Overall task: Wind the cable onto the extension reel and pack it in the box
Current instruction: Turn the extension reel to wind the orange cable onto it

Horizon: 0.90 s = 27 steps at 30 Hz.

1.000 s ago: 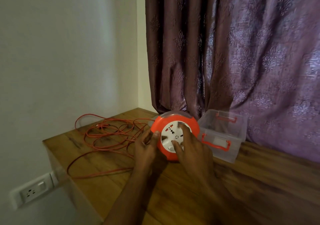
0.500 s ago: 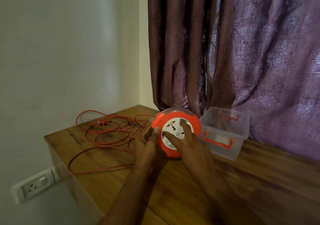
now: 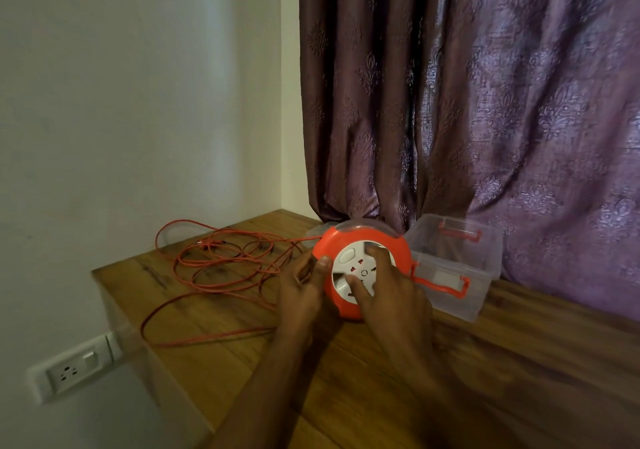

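On the wooden table (image 3: 485, 379), roughly mid-scene, the orange extension reel (image 3: 362, 241) stands on edge w/ its white socket face toward the camera. Left hand (image 3: 301, 296) grips the reel's left rim, thumb on the orange edge. Right hand (image 3: 391, 296) rests on the white face, fingers spread & pressing it. Most of the orange cable (image 3: 221, 265) lies in loose loops to the left, running to the reel. Clear box (image 3: 485, 275) w/ orange latches sits just right of the reel, lid off. Purple curtain (image 3: 485, 102) hangs behind; wall socket (image 3: 69, 372) low at left.
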### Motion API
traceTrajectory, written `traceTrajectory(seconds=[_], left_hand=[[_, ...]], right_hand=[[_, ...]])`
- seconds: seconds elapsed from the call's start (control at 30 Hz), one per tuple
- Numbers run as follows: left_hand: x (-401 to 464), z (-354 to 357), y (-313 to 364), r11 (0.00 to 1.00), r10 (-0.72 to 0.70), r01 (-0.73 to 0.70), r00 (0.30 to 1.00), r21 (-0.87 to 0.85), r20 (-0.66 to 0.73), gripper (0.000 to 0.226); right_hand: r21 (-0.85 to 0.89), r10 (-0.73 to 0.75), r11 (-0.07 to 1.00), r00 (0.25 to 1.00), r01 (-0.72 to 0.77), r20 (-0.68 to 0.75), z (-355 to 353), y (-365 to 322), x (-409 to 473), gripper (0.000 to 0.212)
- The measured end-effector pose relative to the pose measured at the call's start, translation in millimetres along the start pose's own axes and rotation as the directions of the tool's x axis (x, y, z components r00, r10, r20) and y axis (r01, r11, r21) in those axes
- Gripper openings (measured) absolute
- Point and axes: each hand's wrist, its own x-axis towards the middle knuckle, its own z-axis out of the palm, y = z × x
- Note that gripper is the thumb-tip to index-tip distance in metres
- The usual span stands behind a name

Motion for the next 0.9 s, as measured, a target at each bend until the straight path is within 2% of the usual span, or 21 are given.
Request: traceTrajectory(seconds=[0.07,0.17,0.27,0.4,0.57,0.7,0.9], left_hand=[[1,0,-2,1.000,-0.012,0.012,1.000,-0.021,-0.018,0.010],[2,-2,-2,0.999,-0.017,0.016,0.998,-0.029,-0.058,0.008],[4,-4,-2,0.997,-0.048,0.042,0.994,-0.059,-0.094,0.012],[5,-4,-3,0.997,-0.063,0.058,0.993,-0.050,-0.096,0.013],[5,-3,-4,0.998,-0.051,0.049,0.996,-0.032,-0.071,0.007],[3,-3,-3,0.999,-0.035,0.033,0.998,-0.035,-0.055,0.007],[4,-1,-5,0.999,-0.007,0.009,0.999,0.031,-0.051,0.013]], right_hand=[[0.040,-0.022,0.999,1.000,0.022,-0.001,1,-1,0,0.054],[-0.112,-0.152,0.982,0.988,0.149,-0.019,1,3,-1,0.057],[-0.247,-0.316,0.913,0.946,0.324,0.073,3,6,1,0.064],[-0.305,-0.355,0.857,0.906,0.414,0.231,11,10,2,0.067],[-0.289,-0.319,0.877,0.915,0.384,0.248,10,15,4,0.065],[-0.237,-0.295,0.917,0.945,0.321,0.139,7,16,1,0.063],[-0.224,-0.147,0.963,0.988,0.152,0.043,6,11,0,0.065]])
